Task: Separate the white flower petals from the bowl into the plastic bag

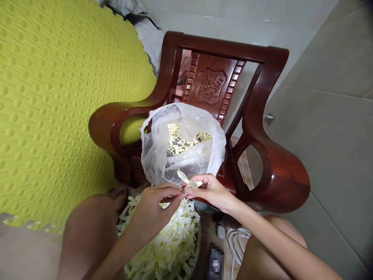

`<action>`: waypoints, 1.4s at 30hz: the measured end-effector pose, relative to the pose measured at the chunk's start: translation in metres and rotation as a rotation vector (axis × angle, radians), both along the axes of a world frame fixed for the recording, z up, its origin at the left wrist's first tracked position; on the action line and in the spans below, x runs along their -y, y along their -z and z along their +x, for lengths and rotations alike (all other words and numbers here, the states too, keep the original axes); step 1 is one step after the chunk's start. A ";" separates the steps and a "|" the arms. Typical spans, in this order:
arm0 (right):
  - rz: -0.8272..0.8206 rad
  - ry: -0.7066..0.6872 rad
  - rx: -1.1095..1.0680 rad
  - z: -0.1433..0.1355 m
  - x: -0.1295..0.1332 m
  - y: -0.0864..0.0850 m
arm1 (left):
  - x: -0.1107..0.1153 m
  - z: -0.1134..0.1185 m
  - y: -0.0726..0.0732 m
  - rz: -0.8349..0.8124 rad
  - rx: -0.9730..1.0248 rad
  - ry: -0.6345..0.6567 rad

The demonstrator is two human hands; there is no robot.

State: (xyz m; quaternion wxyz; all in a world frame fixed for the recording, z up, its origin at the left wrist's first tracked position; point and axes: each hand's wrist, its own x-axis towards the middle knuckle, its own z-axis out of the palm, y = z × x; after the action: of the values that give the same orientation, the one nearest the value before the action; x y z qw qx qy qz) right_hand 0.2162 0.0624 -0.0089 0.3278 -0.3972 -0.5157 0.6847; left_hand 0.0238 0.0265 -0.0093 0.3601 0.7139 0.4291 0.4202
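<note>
- My right grip [214,191] pinches a white flower [192,184] between thumb and fingers.
- My left grip [155,205] meets the flower's base at its fingertips; I can't tell whether it pinches.
- I see the flower between a tub [199,238] of blossoms [170,243] and the plastic bag [190,160] on the wooden chair [288,182].

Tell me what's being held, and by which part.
A white flower, pinched near its base by the right hand; the left hand is at that end too, but its hold is unclear.
</note>
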 end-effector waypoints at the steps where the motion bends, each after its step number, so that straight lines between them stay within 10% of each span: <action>1: -0.010 0.003 -0.001 0.000 0.000 -0.001 | 0.000 0.000 0.000 -0.010 0.005 0.012; 30: 0.001 0.113 -0.159 -0.015 0.007 0.023 | -0.013 -0.006 0.006 -0.320 0.092 -0.024; 42: 0.238 0.287 0.019 -0.034 0.042 -0.002 | 0.010 -0.013 -0.002 -0.369 0.294 -0.082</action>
State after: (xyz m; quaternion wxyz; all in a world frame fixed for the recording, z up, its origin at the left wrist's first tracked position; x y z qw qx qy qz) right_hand 0.1825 0.0208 -0.0068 0.4620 -0.4315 -0.5340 0.5614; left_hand 0.0112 0.0168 -0.0073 0.5256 0.5489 0.4703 0.4487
